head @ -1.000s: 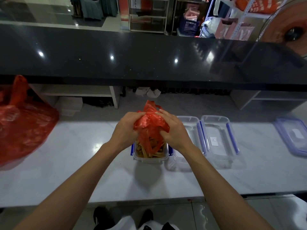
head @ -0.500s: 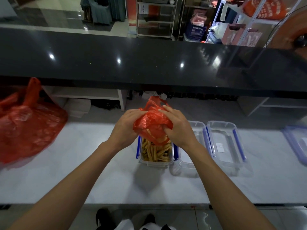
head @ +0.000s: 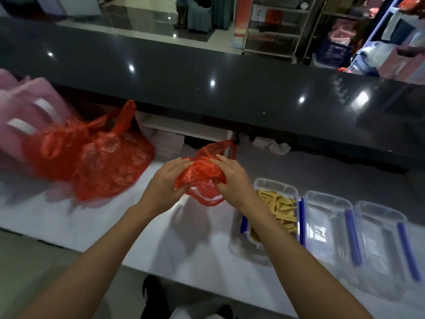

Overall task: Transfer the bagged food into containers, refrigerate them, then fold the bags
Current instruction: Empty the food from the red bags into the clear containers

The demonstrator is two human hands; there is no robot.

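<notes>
Here, both hands held the crumpled red bag [head: 202, 174] above the white surface [head: 96, 222]. Left hand [head: 169, 178] gripped its left side, fingers curled into the plastic; right hand [head: 230, 174] pinched its right side, thumb tucked under. The bag hung just left of the filled container [head: 276, 208], not touching it. That container held yellowish food strips [head: 284, 207] and sat beside two clear containers [head: 326, 224] to the right, blue clips along their sides. Two full red bags [head: 103, 162] lay on the surface well to the left, a pink bag [head: 20, 116] behind them, blurred.
</notes>
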